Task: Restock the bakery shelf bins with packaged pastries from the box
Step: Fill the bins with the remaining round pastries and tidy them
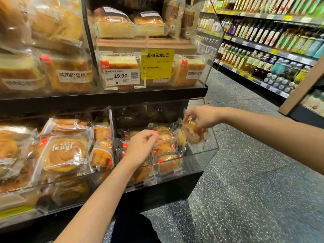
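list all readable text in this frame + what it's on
"19.90": white price tag on the upper shelf front.
"满39元减5元": yellow promo sign.
"咸肉松蛋糕": white label on the cake pack, upper left bin.
"咸肉松蛋": cut-off label on the right cake pack.
Round bun pack: white lettering, too stylised to read.
Small print, QR code, aisle shelf tags: too small or blurred.

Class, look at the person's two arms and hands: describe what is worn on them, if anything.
Both forearms are bare up to the frame edge: no sleeves in view. The left hand and the right hand wear no gloves, and no watch, bracelet or ring is visible.
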The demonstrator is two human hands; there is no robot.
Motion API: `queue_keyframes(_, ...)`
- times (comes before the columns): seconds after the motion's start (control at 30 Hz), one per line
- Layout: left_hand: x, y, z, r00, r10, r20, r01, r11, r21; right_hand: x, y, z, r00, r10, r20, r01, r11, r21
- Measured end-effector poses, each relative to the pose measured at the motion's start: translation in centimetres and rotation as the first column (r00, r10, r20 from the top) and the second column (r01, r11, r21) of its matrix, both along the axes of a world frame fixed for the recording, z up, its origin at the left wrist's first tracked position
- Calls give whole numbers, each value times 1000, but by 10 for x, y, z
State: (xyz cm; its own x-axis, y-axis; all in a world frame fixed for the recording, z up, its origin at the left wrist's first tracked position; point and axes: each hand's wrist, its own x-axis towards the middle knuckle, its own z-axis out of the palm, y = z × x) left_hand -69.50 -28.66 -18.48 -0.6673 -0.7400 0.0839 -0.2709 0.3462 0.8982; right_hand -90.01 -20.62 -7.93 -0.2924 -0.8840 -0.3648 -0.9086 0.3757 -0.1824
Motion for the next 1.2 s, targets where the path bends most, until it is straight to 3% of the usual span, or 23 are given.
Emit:
queue_keyframes(0.1,-4,-7,-8,957,-110,268,97,993,61,-6,-3,-14,963,-130,234,96,984,154)
queue_keyframes(0.23,-8,-6,-8,897,-177,404,170,984,53,-11,-13,-38,948,-208,239,155,963,222)
queue_keyframes(0.47,-9,-8,-11,907,-158,389,145,987,62,0,-9,-92,996,-48,-74,64,969,239)
queue_keyframes(0.6,-9,-6,-10,921,-128,369,120,992,44,-1,-15,-92,994,-72,-85,93,957,275)
queue_keyframes(0.73,-5,-1,-2,973,8,232,0,999,-37,11,-14,-78,986,-64,-155,106,953,285)
queue_keyframes(0.8,-1,2,2,990,43,137,-36,998,-51,20,-10,-65,959,51,-278,17,971,237)
queue_keyframes(0.87,6,4,9,998,8,59,-8,1000,5,30,-7,-49,944,42,-327,-13,996,92)
queue_keyframes(0.97,24,10,26,987,-160,31,156,981,111,50,-9,-24,978,5,-211,-38,988,-152)
queue_keyframes(1.03,46,14,38,953,-301,39,295,948,119,69,-17,-12,990,78,-119,-106,961,-254)
queue_keyframes(1.2,128,16,73,885,-450,124,443,893,80,137,-41,8,957,290,23,-262,893,-364)
